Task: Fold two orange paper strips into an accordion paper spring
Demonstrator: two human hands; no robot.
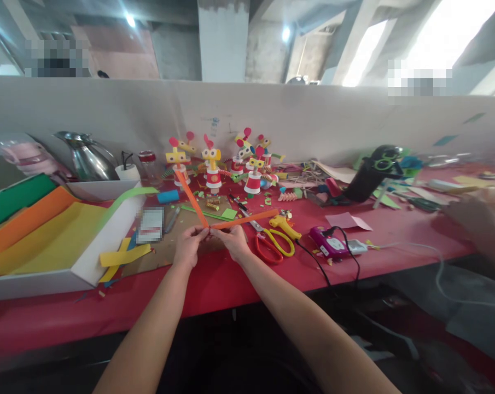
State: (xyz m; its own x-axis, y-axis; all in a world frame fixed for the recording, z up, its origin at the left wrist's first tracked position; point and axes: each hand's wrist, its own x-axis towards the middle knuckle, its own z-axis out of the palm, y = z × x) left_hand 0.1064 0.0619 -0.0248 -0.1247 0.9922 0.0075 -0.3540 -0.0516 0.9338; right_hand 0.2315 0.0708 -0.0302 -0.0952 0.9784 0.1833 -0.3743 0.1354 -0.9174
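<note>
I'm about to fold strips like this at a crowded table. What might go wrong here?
Both hands, left hand and right hand, pinch two orange strips where they meet in a V, so a slip may skew the fold. The long free ends reach toward the paper figures and might knock one over. The scissors lie right beside the right hand, and the cable trails over the table edge, where an elbow might snag it.

Two orange paper strips (214, 210) meet in a V at centre frame, one slanting up left, the other running right, above the red table.
</note>
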